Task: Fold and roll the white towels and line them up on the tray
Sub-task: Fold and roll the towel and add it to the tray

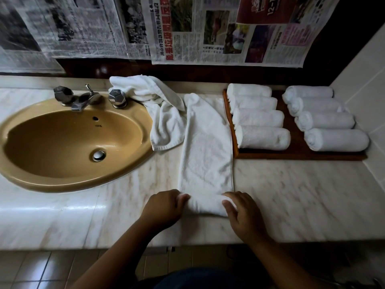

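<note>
A white towel [206,147], folded into a long strip, lies on the marble counter and runs away from me. Its near end is curled into a short roll. My left hand [164,207] grips the left end of that roll. My right hand [242,213] grips its right end, fingers curled over the top. A wooden tray [291,153] at the right carries several rolled white towels [263,136] in two columns. A loose crumpled white towel [154,94] lies behind, beside the tap.
A tan oval sink [73,142] with a chrome tap [83,99] fills the counter's left side. Newspaper sheets [208,30] hang on the back wall. A tiled side wall [366,76] stands right of the tray. The counter's front edge [104,245] drops to a tiled floor.
</note>
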{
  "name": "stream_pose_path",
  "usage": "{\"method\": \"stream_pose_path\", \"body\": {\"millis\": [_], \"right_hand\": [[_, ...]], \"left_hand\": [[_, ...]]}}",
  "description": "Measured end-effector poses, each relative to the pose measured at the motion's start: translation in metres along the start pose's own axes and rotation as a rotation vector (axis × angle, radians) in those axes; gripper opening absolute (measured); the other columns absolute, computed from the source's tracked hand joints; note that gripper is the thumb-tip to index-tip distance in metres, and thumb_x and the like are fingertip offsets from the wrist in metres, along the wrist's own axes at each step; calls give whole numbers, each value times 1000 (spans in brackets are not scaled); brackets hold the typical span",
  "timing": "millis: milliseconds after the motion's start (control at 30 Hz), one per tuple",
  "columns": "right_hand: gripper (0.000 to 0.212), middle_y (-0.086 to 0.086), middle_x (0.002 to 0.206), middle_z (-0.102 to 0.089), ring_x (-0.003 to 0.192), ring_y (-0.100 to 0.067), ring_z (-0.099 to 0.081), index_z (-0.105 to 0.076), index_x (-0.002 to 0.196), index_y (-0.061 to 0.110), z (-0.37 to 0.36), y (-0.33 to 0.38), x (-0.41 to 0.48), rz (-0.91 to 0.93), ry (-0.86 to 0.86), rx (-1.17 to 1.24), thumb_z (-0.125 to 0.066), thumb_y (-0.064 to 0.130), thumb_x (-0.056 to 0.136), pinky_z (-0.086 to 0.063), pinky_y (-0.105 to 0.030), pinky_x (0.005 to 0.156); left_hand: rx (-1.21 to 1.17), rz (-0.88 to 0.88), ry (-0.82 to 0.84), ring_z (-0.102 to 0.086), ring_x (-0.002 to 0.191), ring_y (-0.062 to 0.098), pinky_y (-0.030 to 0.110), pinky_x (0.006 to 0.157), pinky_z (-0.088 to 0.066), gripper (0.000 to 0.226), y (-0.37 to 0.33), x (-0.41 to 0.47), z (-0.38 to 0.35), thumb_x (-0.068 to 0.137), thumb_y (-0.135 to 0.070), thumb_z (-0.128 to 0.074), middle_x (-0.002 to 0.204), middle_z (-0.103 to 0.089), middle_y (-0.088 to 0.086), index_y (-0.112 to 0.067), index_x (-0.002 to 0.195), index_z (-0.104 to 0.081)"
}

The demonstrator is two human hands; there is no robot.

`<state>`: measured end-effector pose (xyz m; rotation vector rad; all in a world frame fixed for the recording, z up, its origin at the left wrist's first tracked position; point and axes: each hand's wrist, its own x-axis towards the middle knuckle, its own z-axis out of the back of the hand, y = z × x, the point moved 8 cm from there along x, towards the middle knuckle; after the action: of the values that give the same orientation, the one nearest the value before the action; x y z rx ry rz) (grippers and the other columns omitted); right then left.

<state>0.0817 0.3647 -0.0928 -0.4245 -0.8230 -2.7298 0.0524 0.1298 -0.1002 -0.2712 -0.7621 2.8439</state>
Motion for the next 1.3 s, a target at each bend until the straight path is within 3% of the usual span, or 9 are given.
{"method": "stream_pose_path", "body": {"millis": [233, 400, 500, 633, 700, 800, 900, 1067, 1300], "right_hand": [[34, -1, 114, -54, 83, -16, -61, -61, 114, 19, 0, 8, 8, 37, 9, 2, -40, 44, 105, -55, -31, 64], [57, -2, 126, -53, 109, -16, -57, -65, 122, 21, -7, 2, -10, 96, 88, -30, -60, 65, 87, -54, -32, 88], [54, 1, 126, -53, 109, -16, -57, -66, 122, 21, -7, 0, -10, 92, 85, -19, -57, 64, 91, -55, -36, 88], [50, 1, 125, -53, 110, -16, -57, -67, 120, 20, -6, 1, -8, 87, 71, -17, -57, 60, 92, -53, -32, 90], [49, 1, 125, -53, 110, -16, -57, -66, 120, 19, -5, 0, -9, 83, 64, -15, -58, 58, 92, -52, -29, 91], [49, 0, 122, -54, 108, -16, -57, -64, 119, 16, -6, 1, -10, 91, 63, -24, -58, 58, 93, -49, -27, 91], [49, -1, 116, -56, 102, -16, -57, -62, 115, 13, -5, 4, -11, 90, 62, -18, -60, 57, 92, -51, -28, 87], [43, 2, 106, -56, 93, -12, -54, -60, 106, 15, -2, 5, -11, 71, 70, -22, -61, 55, 92, -51, -27, 77], [51, 0, 98, -58, 88, -16, -55, -62, 98, 14, -2, 6, -7, 28, 37, -90, -43, 61, 100, -53, -31, 70]], "left_hand": [[46, 218, 118, -54, 71, 20, 31, 62, -38, 51, 3, 9, -4, 101, -55, -33, 67, -50, -3, -21, 64, -45], [47, 283, 156, -53, 69, 18, 31, 64, -41, 53, 6, 9, -6, 102, -54, -33, 67, -50, -1, -19, 65, -46], [-10, 317, -32, -57, 66, 13, 32, 61, -49, 36, 9, 1, 2, 98, -57, -41, 72, -57, -5, -23, 88, -48], [19, -74, -351, -58, 83, 15, 25, 56, -48, 37, -11, -25, 11, 95, -57, -48, 108, -54, -6, -24, 113, -50], [125, -328, -384, -56, 100, 21, 29, 65, -51, 51, -20, -35, -1, 93, -59, -51, 122, -56, 5, -15, 118, -57], [170, -392, -332, -52, 113, 22, 37, 73, -59, 54, -16, -33, -7, 95, -54, -45, 129, -58, 7, -13, 129, -53], [154, -383, -252, -60, 106, 20, 33, 73, -57, 62, -14, -25, -3, 100, -65, -25, 124, -63, 3, -18, 128, -55], [64, -354, -165, -57, 93, 15, 29, 69, -50, 55, -15, -16, -1, 97, -67, -40, 111, -59, -3, -20, 118, -62], [-88, -111, -178, -53, 79, 13, 37, 65, -49, 68, -10, -9, 2, 95, -72, -13, 89, -54, -8, -26, 95, -63]]}}
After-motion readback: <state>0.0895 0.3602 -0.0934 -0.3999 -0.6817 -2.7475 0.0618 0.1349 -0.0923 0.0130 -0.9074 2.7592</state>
